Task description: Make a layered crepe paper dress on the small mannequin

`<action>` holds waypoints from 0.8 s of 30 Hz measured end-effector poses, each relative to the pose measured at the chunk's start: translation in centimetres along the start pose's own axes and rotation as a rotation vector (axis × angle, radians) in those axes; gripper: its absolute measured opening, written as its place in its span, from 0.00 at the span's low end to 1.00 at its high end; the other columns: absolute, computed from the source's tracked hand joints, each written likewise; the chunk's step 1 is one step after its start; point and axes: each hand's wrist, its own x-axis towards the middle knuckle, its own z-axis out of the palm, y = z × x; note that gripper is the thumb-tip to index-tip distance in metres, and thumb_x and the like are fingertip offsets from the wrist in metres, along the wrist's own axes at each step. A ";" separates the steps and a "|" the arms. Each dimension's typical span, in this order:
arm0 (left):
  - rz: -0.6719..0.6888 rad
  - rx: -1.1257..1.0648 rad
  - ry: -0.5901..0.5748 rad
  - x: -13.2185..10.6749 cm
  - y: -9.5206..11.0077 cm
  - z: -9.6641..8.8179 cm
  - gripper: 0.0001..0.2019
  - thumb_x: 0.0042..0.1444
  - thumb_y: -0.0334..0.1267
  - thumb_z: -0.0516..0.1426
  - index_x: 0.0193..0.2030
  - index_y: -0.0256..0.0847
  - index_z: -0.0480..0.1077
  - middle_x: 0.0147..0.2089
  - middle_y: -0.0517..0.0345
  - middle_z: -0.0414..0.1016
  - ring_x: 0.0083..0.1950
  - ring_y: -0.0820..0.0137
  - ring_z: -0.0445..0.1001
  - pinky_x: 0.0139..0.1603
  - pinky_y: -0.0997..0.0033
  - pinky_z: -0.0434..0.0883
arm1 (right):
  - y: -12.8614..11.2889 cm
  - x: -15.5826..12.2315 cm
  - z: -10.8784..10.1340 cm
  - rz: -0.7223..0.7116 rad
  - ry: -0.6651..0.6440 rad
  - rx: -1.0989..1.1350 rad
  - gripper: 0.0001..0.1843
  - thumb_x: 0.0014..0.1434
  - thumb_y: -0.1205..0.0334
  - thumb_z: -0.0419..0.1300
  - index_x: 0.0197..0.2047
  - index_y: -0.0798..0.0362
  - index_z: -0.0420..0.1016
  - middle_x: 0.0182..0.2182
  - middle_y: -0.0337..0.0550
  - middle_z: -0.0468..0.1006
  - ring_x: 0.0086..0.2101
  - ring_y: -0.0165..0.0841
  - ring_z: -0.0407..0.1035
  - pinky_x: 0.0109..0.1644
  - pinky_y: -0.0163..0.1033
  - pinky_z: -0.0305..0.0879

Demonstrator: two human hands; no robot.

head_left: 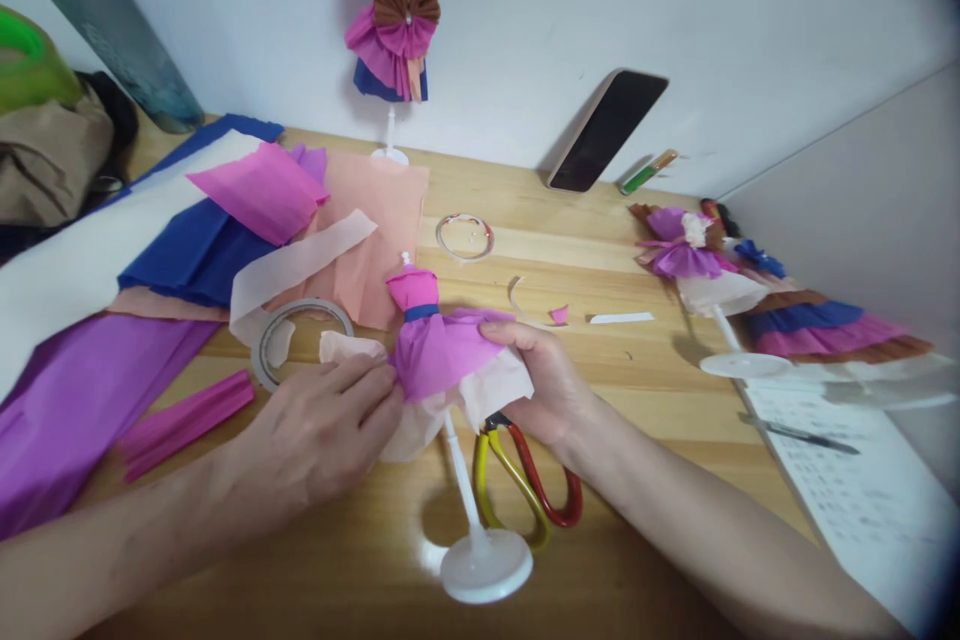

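A small crepe paper dress (442,350) in pink and purple, with a dark blue waistband and pale frills below, sits on a white stand (486,565) that leans over the table. My right hand (544,380) pinches the right side of its skirt, thumb on top of the purple layer. At the skirt's left edge, my left hand (330,435) has its fingers closed on the pale paper frill (352,347). Just behind the left hand lies a roll of tape (262,360). Scissors (574,500) with yellow and red handles rest behind the stand, partly hidden by it.
Folded crepe paper sheets (202,255) cover the left side. Another paper dress (394,45) stands by the wall. A phone (611,130) leans there, near a small green tube (649,172). More paper dresses (686,245), a notebook (847,490) and a pen (806,436) are at right.
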 end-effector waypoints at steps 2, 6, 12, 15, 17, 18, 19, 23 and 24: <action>-0.008 0.000 0.002 0.0 0.0 0.0 0.13 0.63 0.24 0.46 0.35 0.35 0.71 0.38 0.49 0.77 0.38 0.66 0.74 0.34 0.66 0.74 | -0.1 0.1 -0.1 -0.005 0.008 0.004 0.15 0.41 0.67 0.64 0.37 0.55 0.80 0.33 0.41 0.82 0.34 0.35 0.72 0.42 0.39 0.65; -0.058 -0.034 0.067 0.3 0.3 -0.6 0.09 0.64 0.28 0.49 0.40 0.34 0.71 0.41 0.50 0.77 0.40 0.66 0.74 0.37 0.67 0.74 | -0.2 0.2 0.0 0.000 0.028 -0.001 0.15 0.40 0.66 0.63 0.36 0.56 0.79 0.31 0.42 0.82 0.34 0.35 0.73 0.41 0.38 0.66; -0.045 0.080 0.134 0.6 1.6 -1.3 0.10 0.61 0.36 0.57 0.46 0.32 0.71 0.44 0.48 0.76 0.45 0.60 0.72 0.40 0.62 0.72 | -0.1 0.3 0.1 -0.015 0.017 -0.009 0.14 0.41 0.66 0.63 0.36 0.56 0.79 0.30 0.40 0.82 0.32 0.33 0.73 0.41 0.38 0.67; -0.074 0.169 0.079 0.5 2.1 -0.9 0.09 0.62 0.27 0.51 0.43 0.33 0.72 0.39 0.50 0.76 0.39 0.62 0.72 0.33 0.64 0.69 | 0.0 0.2 -0.1 -0.003 0.032 0.015 0.15 0.41 0.66 0.63 0.36 0.56 0.79 0.30 0.39 0.82 0.32 0.32 0.73 0.42 0.37 0.67; -0.063 0.140 0.089 0.3 2.3 -0.8 0.09 0.61 0.25 0.50 0.39 0.32 0.72 0.34 0.51 0.75 0.36 0.63 0.71 0.30 0.66 0.68 | 0.1 0.2 -0.4 0.015 0.027 0.028 0.16 0.42 0.65 0.62 0.38 0.57 0.79 0.31 0.41 0.82 0.33 0.33 0.74 0.44 0.38 0.67; -0.056 0.105 0.103 0.2 2.3 -0.8 0.09 0.61 0.25 0.50 0.37 0.32 0.72 0.33 0.52 0.74 0.35 0.63 0.71 0.29 0.66 0.68 | 0.1 0.1 -0.5 0.026 0.025 0.033 0.16 0.42 0.65 0.62 0.38 0.57 0.79 0.31 0.41 0.82 0.34 0.33 0.74 0.44 0.38 0.67; -0.052 0.073 0.125 0.1 2.4 -0.8 0.08 0.61 0.25 0.50 0.36 0.32 0.71 0.32 0.52 0.74 0.34 0.64 0.71 0.29 0.66 0.68 | 0.1 0.1 -0.7 0.038 0.024 0.039 0.16 0.43 0.65 0.62 0.38 0.57 0.79 0.31 0.42 0.83 0.34 0.34 0.74 0.45 0.38 0.67; -0.096 0.073 0.215 0.3 2.3 -1.0 0.06 0.59 0.25 0.52 0.38 0.33 0.70 0.37 0.46 0.76 0.38 0.60 0.73 0.34 0.63 0.71 | 0.2 0.1 -1.1 0.067 0.020 0.054 0.15 0.45 0.65 0.61 0.39 0.57 0.79 0.31 0.42 0.83 0.33 0.34 0.75 0.44 0.39 0.68; -0.120 0.100 0.227 0.5 2.3 -0.9 0.07 0.59 0.25 0.52 0.40 0.32 0.70 0.41 0.43 0.77 0.42 0.58 0.74 0.37 0.60 0.72 | 0.2 0.1 -1.1 0.064 0.018 0.056 0.15 0.45 0.65 0.61 0.39 0.57 0.79 0.31 0.42 0.83 0.33 0.34 0.75 0.44 0.39 0.68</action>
